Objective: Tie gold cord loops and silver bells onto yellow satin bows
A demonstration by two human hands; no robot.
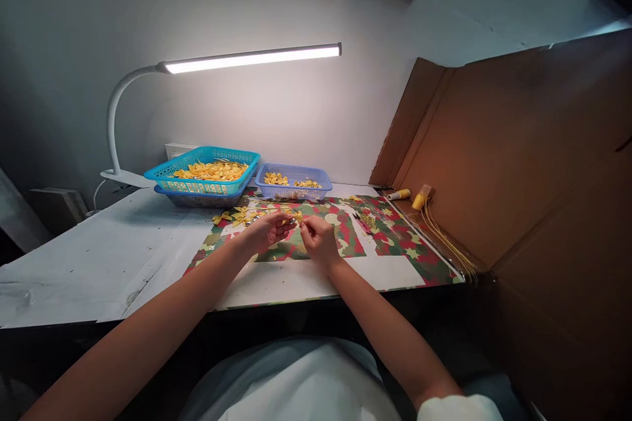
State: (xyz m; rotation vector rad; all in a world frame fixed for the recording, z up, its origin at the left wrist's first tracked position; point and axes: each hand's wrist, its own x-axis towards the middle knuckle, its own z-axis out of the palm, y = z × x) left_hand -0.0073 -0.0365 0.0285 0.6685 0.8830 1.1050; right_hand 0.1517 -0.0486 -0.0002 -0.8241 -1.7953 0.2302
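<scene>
My left hand (pixel 268 230) and my right hand (pixel 318 239) meet over a camouflage-patterned sheet (pixel 395 243) on the table. Both pinch a small yellow ribbon bow (pixel 295 216) held between their fingertips. Several more yellow bows (pixel 237 216) lie loose on the sheet just beyond my left hand. A turquoise basket (pixel 205 171) full of yellow bows stands at the back, stacked on another basket. Beside it sits a smaller blue basket (pixel 293 182) with a few bows.
A lit white desk lamp (pixel 247 58) arches over the baskets from the left. Brown cardboard panels (pixel 518 164) wall off the right side. Yellow thread spools (pixel 419 197) and strands lie by the cardboard. White paper (pixel 99 243) covers the table's left part.
</scene>
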